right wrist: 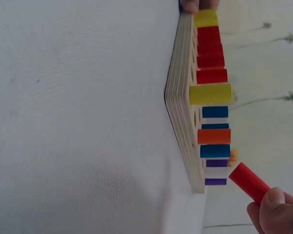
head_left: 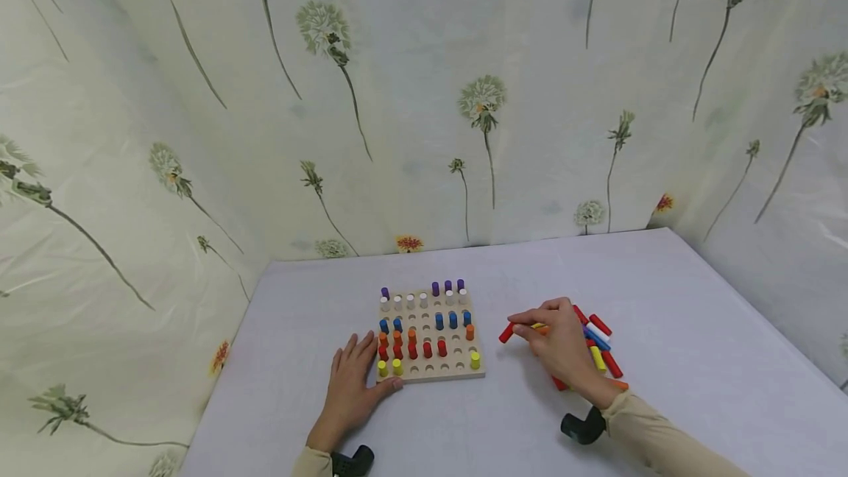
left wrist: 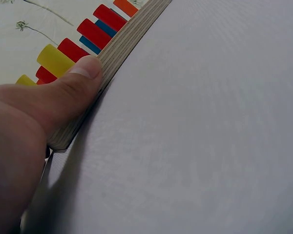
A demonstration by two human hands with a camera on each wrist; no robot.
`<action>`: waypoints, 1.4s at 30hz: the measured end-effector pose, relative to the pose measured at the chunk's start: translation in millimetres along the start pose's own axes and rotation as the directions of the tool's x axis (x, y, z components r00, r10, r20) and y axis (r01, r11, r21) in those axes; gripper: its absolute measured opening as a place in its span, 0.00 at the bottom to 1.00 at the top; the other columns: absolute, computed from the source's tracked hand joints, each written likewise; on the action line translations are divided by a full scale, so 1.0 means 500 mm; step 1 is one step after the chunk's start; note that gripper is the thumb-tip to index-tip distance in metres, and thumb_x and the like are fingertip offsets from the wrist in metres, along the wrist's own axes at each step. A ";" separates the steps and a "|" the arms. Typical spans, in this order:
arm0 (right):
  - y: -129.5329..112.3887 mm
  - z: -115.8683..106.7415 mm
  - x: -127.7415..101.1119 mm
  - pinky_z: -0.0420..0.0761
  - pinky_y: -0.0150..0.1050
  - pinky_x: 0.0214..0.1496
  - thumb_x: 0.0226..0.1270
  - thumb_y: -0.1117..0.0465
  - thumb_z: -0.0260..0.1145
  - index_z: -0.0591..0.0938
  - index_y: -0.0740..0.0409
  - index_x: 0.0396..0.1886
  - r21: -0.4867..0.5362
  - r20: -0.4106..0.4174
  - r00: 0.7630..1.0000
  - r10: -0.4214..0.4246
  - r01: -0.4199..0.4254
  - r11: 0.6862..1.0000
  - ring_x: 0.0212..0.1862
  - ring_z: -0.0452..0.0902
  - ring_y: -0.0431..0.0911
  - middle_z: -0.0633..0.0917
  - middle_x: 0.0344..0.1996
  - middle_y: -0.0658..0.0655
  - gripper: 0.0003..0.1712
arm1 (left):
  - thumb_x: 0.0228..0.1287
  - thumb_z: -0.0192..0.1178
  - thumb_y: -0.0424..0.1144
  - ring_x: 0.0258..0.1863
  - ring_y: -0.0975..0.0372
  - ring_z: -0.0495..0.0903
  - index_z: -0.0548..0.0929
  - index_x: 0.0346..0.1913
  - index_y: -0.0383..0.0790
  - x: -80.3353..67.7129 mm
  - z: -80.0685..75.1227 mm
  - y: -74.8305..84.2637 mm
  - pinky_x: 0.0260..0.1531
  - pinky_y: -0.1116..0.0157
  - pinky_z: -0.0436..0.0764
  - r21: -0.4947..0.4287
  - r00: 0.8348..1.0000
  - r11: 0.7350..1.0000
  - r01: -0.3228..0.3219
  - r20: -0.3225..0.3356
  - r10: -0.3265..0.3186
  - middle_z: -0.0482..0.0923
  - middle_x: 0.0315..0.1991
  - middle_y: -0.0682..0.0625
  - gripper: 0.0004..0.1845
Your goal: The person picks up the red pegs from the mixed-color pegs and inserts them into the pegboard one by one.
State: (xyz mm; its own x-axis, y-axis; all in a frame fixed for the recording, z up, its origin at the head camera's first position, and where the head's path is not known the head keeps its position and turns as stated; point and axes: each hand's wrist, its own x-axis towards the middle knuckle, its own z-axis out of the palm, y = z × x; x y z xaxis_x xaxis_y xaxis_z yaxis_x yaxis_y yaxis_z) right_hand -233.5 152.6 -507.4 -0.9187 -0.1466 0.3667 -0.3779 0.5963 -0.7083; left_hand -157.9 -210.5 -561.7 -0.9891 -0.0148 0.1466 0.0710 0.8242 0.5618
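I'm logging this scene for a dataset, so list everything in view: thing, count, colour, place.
pegboard: one, pale wood, middle of the table, many holes filled.
standing pegs: purple, white, blue, orange, red and yellow, upright in the pegboard; exact count hard to tell.
loose pegs: a heap, red, white, blue, yellow, orange, lying right of the pegboard.
red peg: one, pinched in the right hand.
table: one, pale lilac-grey cloth.
curtain: dandelion print, behind and beside the table.
left hand: flat on the table, thumb against the pegboard's near edge.
right hand: over the loose pegs, holding the red peg.
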 end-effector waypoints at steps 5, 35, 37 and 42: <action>-0.016 0.014 0.005 0.67 0.42 0.43 0.65 0.68 0.77 0.95 0.54 0.43 0.026 0.002 1.000 0.024 -0.024 0.999 0.50 0.66 0.47 0.79 0.40 0.58 0.09 | 0.61 0.74 0.63 0.84 0.41 0.53 0.72 0.77 0.35 0.002 0.001 -0.003 0.82 0.33 0.47 -0.016 1.000 1.000 0.005 0.007 -0.005 0.67 0.81 0.41 0.50; -0.074 0.070 0.023 0.67 0.42 0.43 0.68 0.68 0.75 0.95 0.54 0.43 0.033 0.106 0.992 0.069 -0.073 0.997 0.49 0.70 0.55 0.79 0.40 0.57 0.09 | 0.61 0.73 0.63 0.85 0.41 0.53 0.72 0.78 0.36 -0.001 -0.005 0.004 0.82 0.33 0.47 -0.005 0.999 1.000 0.026 0.021 -0.025 0.66 0.81 0.42 0.50; -0.077 0.072 0.024 0.68 0.42 0.43 0.68 0.68 0.74 0.95 0.54 0.44 0.031 0.112 0.991 0.071 -0.075 0.997 0.49 0.70 0.55 0.79 0.40 0.57 0.09 | 0.61 0.73 0.63 0.85 0.41 0.53 0.72 0.78 0.36 -0.001 -0.004 0.004 0.82 0.33 0.47 -0.002 1.000 1.000 0.025 0.019 -0.025 0.66 0.81 0.42 0.49; -0.083 0.079 0.022 0.68 0.42 0.43 0.68 0.68 0.75 0.95 0.54 0.45 0.034 0.118 0.991 0.066 -0.071 0.997 0.50 0.70 0.56 0.78 0.40 0.57 0.09 | 0.61 0.73 0.63 0.85 0.41 0.53 0.72 0.77 0.37 -0.001 -0.002 0.003 0.82 0.33 0.47 0.001 1.000 1.000 0.022 0.013 -0.022 0.66 0.81 0.42 0.49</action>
State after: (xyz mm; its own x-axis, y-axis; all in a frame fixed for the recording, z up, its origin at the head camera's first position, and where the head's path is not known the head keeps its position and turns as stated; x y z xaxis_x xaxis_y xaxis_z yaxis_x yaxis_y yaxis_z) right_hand -232.5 95.2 -497.8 -0.9489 -0.1986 0.2452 -0.3155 0.5781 -0.7525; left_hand -157.1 -209.9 -560.4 -0.9920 -0.0251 0.1235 0.0493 0.8244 0.5638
